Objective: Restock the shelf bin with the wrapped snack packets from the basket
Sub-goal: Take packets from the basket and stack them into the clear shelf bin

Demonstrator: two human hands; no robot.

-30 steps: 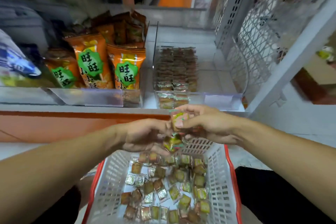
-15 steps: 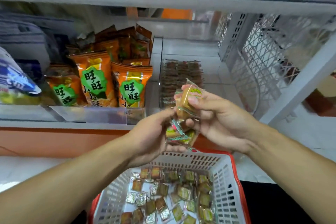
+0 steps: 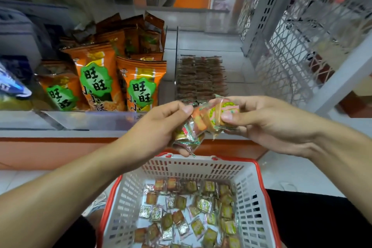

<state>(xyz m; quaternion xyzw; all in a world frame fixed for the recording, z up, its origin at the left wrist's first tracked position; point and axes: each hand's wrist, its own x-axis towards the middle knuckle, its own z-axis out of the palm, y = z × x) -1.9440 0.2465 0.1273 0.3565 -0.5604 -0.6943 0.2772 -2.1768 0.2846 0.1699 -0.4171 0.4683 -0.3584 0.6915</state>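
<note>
your left hand (image 3: 155, 131) and right hand (image 3: 265, 121) meet above the far rim of the white, red-rimmed basket (image 3: 247, 191), both holding a bunch of wrapped snack packets (image 3: 203, 123) between them. your left fingers curl around the lower packets, thumb on top; your right thumb and fingers pinch the upper packets, one showing a round green and yellow label. the bunch hangs in the air in front of the shelf edge, just before the clear shelf bin (image 3: 201, 74), which holds rows of brown packets stacked flat. many more loose packets (image 3: 191, 211) lie scattered on the basket floor below your arms. to the left of the bin, orange snack bags (image 3: 138, 84) with green labels stand upright behind a clear front rail (image 3: 86, 119). a white wire mesh panel (image 3: 291, 50) closes the shelf on the right, and blurred blue and white packaging (image 3: 12, 86) sits at the far left.
</note>
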